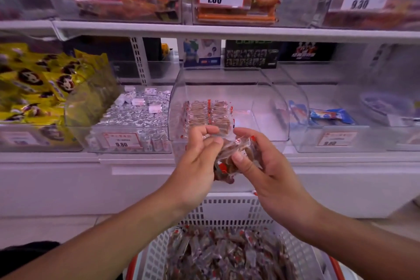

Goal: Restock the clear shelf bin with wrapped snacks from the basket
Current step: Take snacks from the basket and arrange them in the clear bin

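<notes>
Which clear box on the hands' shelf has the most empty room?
The middle bin, right behind the hands. Only a few brown wrapped snacks sit at its left; the silver-candy bin beside it is full.

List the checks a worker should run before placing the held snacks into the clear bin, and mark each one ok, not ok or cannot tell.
1. Brown wrapped snacks secured between left hand and right hand: ok.
2. Clear plastic shelf bin has free room on its right side: ok.
3. Bin opening unobstructed: ok.
4. Neat rows of snacks already in bin to align with: ok.
5. White slotted basket holds more stock: ok.
6. Wrappers undamaged: cannot tell.
</notes>
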The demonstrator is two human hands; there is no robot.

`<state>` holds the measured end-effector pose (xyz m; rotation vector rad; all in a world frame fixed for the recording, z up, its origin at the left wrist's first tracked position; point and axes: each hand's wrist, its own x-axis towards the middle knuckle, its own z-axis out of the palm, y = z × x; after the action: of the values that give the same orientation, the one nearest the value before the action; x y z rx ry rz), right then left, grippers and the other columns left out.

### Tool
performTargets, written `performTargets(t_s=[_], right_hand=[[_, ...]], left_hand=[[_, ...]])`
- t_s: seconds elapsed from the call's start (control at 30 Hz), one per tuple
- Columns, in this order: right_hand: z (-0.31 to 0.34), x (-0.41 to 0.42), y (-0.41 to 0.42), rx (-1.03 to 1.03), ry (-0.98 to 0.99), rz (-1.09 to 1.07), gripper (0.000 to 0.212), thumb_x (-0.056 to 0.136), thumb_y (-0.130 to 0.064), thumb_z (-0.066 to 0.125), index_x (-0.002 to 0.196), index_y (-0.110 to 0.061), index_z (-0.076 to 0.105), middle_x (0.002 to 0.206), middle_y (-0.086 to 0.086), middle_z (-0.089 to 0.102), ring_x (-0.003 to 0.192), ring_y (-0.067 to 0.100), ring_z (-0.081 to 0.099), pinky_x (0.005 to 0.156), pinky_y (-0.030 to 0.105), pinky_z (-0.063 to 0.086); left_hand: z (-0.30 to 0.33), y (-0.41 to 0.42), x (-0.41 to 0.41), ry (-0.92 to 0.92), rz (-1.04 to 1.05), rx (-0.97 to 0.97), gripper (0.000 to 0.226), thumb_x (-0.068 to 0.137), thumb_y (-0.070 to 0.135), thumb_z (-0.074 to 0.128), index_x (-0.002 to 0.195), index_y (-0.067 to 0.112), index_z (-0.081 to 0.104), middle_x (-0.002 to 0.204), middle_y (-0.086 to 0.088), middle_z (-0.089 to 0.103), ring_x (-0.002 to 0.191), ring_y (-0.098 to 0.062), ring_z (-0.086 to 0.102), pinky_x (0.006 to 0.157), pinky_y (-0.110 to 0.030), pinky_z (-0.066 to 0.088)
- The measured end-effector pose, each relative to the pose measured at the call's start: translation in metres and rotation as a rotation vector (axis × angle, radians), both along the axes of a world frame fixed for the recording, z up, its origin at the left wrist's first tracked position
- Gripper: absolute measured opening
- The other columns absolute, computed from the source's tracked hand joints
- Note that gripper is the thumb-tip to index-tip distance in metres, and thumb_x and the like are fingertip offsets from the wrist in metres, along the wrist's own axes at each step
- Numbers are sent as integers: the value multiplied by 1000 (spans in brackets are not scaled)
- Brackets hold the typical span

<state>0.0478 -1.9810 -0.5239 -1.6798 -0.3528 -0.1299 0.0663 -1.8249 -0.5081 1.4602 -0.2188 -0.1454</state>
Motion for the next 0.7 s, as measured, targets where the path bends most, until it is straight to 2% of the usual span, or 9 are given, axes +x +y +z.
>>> performTargets(t_s=[0.07,0.2,0.3,0.33,0.4,0.47,0.57,0.63,0.7], right_hand=[[-4,-1,0,13,-14,19,51,92,-33,58,141,-30,41,106,-13,70,98,4,68,81,14,51],[-10,-3,3,-28,-62,-37,63,92,-42,56,149,-40,28,121,-14,65,115,9,63,99,32,50],[-9,-6,5,-107,-110,-49,62,95,-43,51,150,-45,20,128,-19,60,121,3,57,100,19,45],[-10,-6,5,-150,-119,-52,64,97,-43,49,152,-42,17,132,-15,59,123,5,55,103,22,44],[-10,-6,3,-230,-122,-60,64,98,-44,48,154,-38,17,137,-5,55,127,11,53,108,36,42],[-8,-5,2,-257,-120,-69,63,95,-43,52,151,-37,24,134,-5,57,124,13,54,106,41,44],[-3,-4,1,-160,-121,-31,58,92,-32,59,146,-36,35,124,-14,61,111,13,63,97,33,51],[-1,-1,0,-102,-96,8,54,93,-19,65,139,-35,42,118,-11,63,101,16,68,88,29,54],[4,5,-3,-93,-79,35,48,88,-10,69,126,-33,51,107,-3,67,87,15,69,76,26,54]], left_hand=[[-1,-2,-1,41,4,-59,15,105,26,42,119,24,46,102,-1,73,79,-17,71,63,-31,56],[-4,-12,-5,122,65,-175,14,103,21,48,116,26,51,111,-8,71,91,-19,71,69,-32,55],[-4,-17,-3,143,116,-189,11,102,19,51,112,23,53,106,-10,70,82,-16,68,67,-31,54],[-4,-17,-2,140,121,-187,10,101,19,51,110,22,54,103,-10,70,78,-16,66,65,-30,52],[-3,-14,1,117,123,-163,8,101,18,52,108,18,55,97,-10,69,76,-15,62,65,-30,49],[-3,-11,2,84,111,-111,8,101,18,53,108,16,56,92,-6,68,74,-13,60,64,-28,49],[-3,-8,1,23,109,-58,9,99,19,56,107,15,56,93,-13,68,76,-13,63,65,-23,53],[0,-7,0,-11,104,-43,9,98,18,57,106,14,54,95,-16,69,79,-14,66,67,-21,54],[3,-7,0,-42,102,-33,10,98,13,56,106,11,51,86,-8,67,73,-8,65,62,-16,51]])
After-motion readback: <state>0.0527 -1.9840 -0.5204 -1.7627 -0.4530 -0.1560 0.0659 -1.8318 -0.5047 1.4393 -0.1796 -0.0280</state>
